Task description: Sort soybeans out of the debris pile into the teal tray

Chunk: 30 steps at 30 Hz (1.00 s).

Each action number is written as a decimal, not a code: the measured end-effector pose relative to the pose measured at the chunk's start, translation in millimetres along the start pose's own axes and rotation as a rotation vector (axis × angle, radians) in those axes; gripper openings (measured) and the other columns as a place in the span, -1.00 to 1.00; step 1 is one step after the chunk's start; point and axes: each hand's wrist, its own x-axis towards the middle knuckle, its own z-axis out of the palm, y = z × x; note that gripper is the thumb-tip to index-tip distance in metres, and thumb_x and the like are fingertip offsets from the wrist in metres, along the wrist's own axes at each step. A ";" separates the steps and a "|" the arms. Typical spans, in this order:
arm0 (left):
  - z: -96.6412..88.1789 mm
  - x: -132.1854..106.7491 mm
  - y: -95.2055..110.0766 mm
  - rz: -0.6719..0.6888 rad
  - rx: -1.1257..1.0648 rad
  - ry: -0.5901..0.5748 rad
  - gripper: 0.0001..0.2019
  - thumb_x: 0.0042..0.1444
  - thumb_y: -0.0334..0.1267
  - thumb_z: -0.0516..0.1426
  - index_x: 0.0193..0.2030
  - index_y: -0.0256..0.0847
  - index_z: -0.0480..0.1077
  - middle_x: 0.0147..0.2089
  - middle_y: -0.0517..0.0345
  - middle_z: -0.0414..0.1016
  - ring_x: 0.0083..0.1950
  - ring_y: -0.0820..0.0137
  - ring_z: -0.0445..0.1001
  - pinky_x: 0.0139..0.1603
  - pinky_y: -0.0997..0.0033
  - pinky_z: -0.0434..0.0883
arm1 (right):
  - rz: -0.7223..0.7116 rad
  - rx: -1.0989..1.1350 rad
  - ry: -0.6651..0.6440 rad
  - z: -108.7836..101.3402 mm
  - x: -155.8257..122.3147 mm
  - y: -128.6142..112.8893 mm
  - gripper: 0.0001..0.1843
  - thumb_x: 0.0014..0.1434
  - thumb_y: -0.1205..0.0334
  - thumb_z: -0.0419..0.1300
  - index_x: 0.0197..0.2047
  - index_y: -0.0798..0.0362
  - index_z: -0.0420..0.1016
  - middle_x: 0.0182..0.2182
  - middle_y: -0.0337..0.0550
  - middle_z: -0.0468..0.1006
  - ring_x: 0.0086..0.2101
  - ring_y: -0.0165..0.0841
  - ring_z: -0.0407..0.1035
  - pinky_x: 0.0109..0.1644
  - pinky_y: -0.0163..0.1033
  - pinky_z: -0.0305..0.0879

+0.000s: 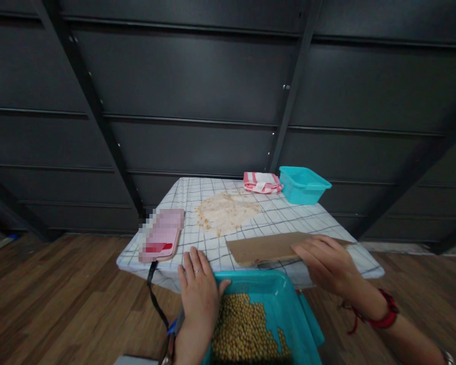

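Observation:
A teal tub [285, 309] full of yellowish beans [243, 329] sits at the near edge of a small table with a white checked cloth [289, 215]. My left hand [199, 289] rests on the tub's near-left rim, fingers wrapped over it. My right hand [327, 261] lies curled on the end of a brown cardboard strip [262, 247] that lies flat just beyond the tub. A scatter of beans and pale husks [226, 210] covers the middle of the cloth.
A pink phone [161, 235] with a black cable lies at the table's left edge. An empty teal tub [303, 183] and a folded pink striped cloth [262, 182] stand at the far side. Dark panelled wall behind, wooden floor around.

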 end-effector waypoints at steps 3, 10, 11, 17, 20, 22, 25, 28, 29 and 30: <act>0.3 0.3 0.0 -0.009 -0.017 -0.004 -0.21 -0.12 0.05 0.10 0.13 -0.58 0.08 0.20 -0.43 0.07 0.21 -0.08 0.05 0.13 -0.03 0.12 | -0.003 -0.059 0.062 -1.3 3.3 3.1 -0.68 0.04 0.58 -0.17 -0.24 0.14 0.30 -0.43 -0.17 0.46 -0.37 -0.40 0.28 -0.21 -0.22 0.19; -3.2 0.7 -0.1 -0.018 0.016 -0.034 -0.19 -0.15 0.07 0.11 0.13 -0.56 0.08 0.21 -0.37 0.06 0.21 -0.05 0.05 0.14 0.00 0.14 | -0.027 0.053 0.011 -1.0 5.6 -3.6 -0.71 0.09 0.51 -0.16 -0.25 0.12 0.31 -0.46 -0.18 0.46 -0.41 -0.41 0.28 -0.25 -0.24 0.19; -3.5 0.8 -0.3 -0.017 0.021 -0.034 -0.19 -0.14 0.08 0.10 0.13 -0.56 0.08 0.21 -0.36 0.06 0.21 -0.05 0.06 0.14 0.01 0.14 | -0.025 0.025 0.019 2.6 6.2 -3.3 -0.71 0.08 0.52 -0.16 -0.26 0.12 0.31 -0.46 -0.18 0.47 -0.42 -0.40 0.28 -0.25 -0.23 0.19; -5.3 2.0 -1.5 -0.025 0.035 -0.046 -0.18 -0.16 0.10 0.10 0.12 -0.55 0.09 0.21 -0.34 0.05 0.21 -0.03 0.07 0.13 0.02 0.16 | -0.082 -0.152 0.142 16.0 19.0 14.4 -0.66 -0.05 0.62 -0.12 -0.25 0.15 0.31 -0.48 -0.11 0.47 -0.43 -0.36 0.30 -0.28 -0.20 0.23; -5.1 2.2 -1.9 -0.024 0.031 -0.050 -0.18 -0.15 0.10 0.10 0.12 -0.54 0.09 0.21 -0.33 0.05 0.21 -0.03 0.07 0.13 0.03 0.16 | -0.074 -0.171 0.192 13.8 25.7 27.4 -0.64 -0.07 0.62 -0.11 -0.23 0.15 0.30 -0.48 -0.10 0.46 -0.43 -0.35 0.30 -0.30 -0.20 0.26; -4.5 2.2 -2.2 -0.028 0.028 -0.043 -0.19 -0.15 0.10 0.10 0.12 -0.54 0.09 0.21 -0.33 0.05 0.21 -0.03 0.07 0.14 0.02 0.15 | -0.052 -0.185 0.199 13.9 28.6 35.1 -0.64 -0.06 0.61 -0.10 -0.22 0.15 0.30 -0.48 -0.09 0.46 -0.43 -0.34 0.31 -0.31 -0.19 0.26; -4.0 2.4 -2.7 -0.032 0.013 -0.053 -0.18 -0.16 0.09 0.10 0.13 -0.54 0.08 0.21 -0.34 0.03 0.21 -0.03 0.06 0.14 0.02 0.15 | -0.047 -0.169 0.205 18.3 31.0 42.3 -0.64 -0.07 0.60 -0.09 -0.22 0.14 0.31 -0.48 -0.09 0.46 -0.44 -0.34 0.32 -0.32 -0.20 0.27; -4.4 2.8 -2.9 -0.037 -0.013 -0.071 -0.18 -0.16 0.09 0.11 0.13 -0.54 0.07 0.21 -0.35 0.03 0.21 -0.04 0.05 0.15 0.01 0.14 | -0.069 -0.135 0.209 23.1 31.1 43.6 -0.62 -0.08 0.60 -0.10 -0.22 0.13 0.31 -0.49 -0.11 0.46 -0.45 -0.35 0.32 -0.33 -0.20 0.27; -4.5 2.9 -2.9 -0.038 -0.022 -0.074 -0.18 -0.16 0.09 0.11 0.13 -0.55 0.07 0.21 -0.35 0.03 0.21 -0.04 0.05 0.15 0.00 0.14 | -0.072 -0.126 0.210 23.9 30.7 43.2 -0.61 -0.09 0.60 -0.10 -0.21 0.12 0.31 -0.49 -0.11 0.46 -0.45 -0.36 0.32 -0.33 -0.21 0.27; -4.4 2.9 -2.9 -0.039 -0.031 -0.075 -0.18 -0.16 0.08 0.11 0.13 -0.55 0.07 0.21 -0.36 0.03 0.21 -0.04 0.05 0.15 0.00 0.14 | -0.073 -0.117 0.212 24.0 30.0 42.5 -0.61 -0.09 0.61 -0.11 -0.21 0.12 0.30 -0.49 -0.12 0.46 -0.45 -0.36 0.32 -0.33 -0.21 0.28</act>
